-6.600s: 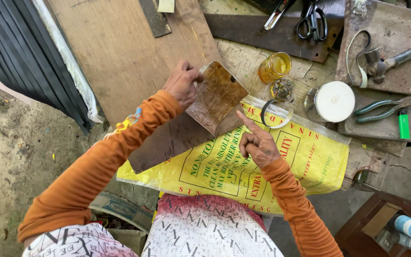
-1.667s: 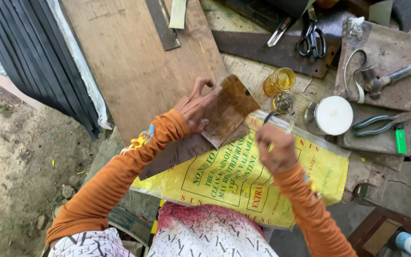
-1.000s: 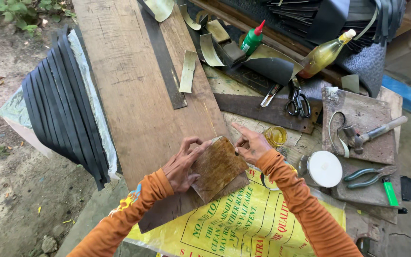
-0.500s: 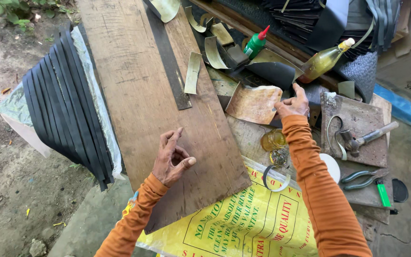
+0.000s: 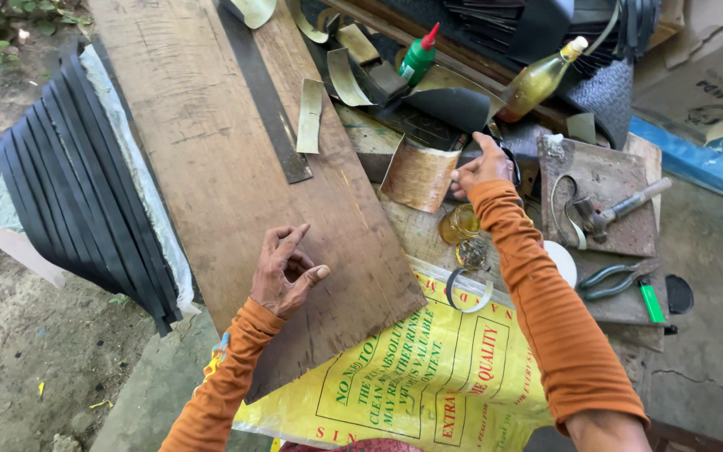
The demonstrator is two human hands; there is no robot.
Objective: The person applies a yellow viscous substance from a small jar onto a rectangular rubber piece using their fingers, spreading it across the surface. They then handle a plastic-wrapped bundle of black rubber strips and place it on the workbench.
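My right hand [image 5: 483,165] reaches forward and grips the right edge of a brown, curled leather piece [image 5: 418,176], holding it against the clutter at the back of the work area. My left hand [image 5: 288,269] hovers over a long wooden board [image 5: 236,159], palm up, fingers loosely spread, holding nothing. Both arms wear orange sleeves.
A yellow printed sack [image 5: 428,377] lies in front of me. A small glass of amber liquid [image 5: 459,223], a white lid [image 5: 559,259], pliers [image 5: 612,276], a hammer [image 5: 617,209], a green glue bottle [image 5: 418,54] and a yellow bottle [image 5: 541,77] sit to the right. Black rubber strips [image 5: 77,184] lie stacked on the left.
The leather piece left my left hand and went forward in my right hand to the back of the bench. My left hand stayed over the board, now free.
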